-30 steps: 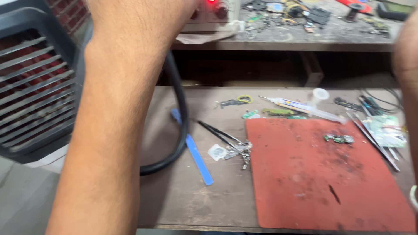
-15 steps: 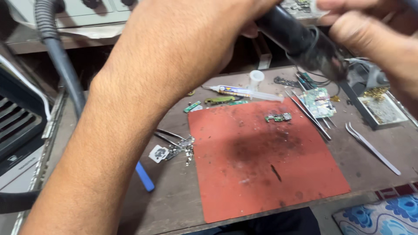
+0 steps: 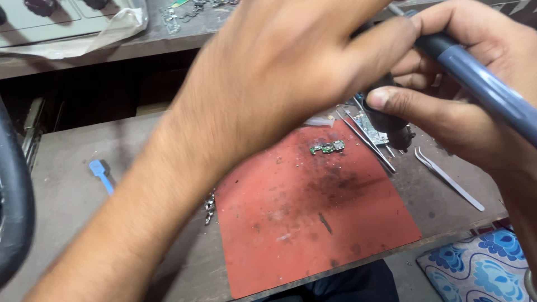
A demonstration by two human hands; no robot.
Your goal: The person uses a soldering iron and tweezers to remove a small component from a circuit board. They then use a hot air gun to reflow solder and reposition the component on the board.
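My left hand (image 3: 279, 72) reaches across from the lower left and closes on the upper end of a hot-air tool. My right hand (image 3: 464, 117) grips the same tool from the right, thumb pressed on its black front part (image 3: 387, 122). The tool's blue-grey handle (image 3: 486, 84) runs off toward the right edge. Its black tip hangs above the far right corner of a stained red work mat (image 3: 313, 223). A small green circuit board (image 3: 328, 147) lies on the mat just left of the tip.
Steel tweezers (image 3: 447, 178) lie right of the mat, and thin metal probes (image 3: 366, 140) at its far edge. A blue pry tool (image 3: 100, 173) and small metal bits (image 3: 210, 206) lie to the left. A thick black hose (image 3: 14, 212) crosses the left edge. A grey station (image 3: 67, 22) stands behind.
The view has swung right and closer to the mat. Both hands have come down with the tool, and its tip now hangs near the small green board.
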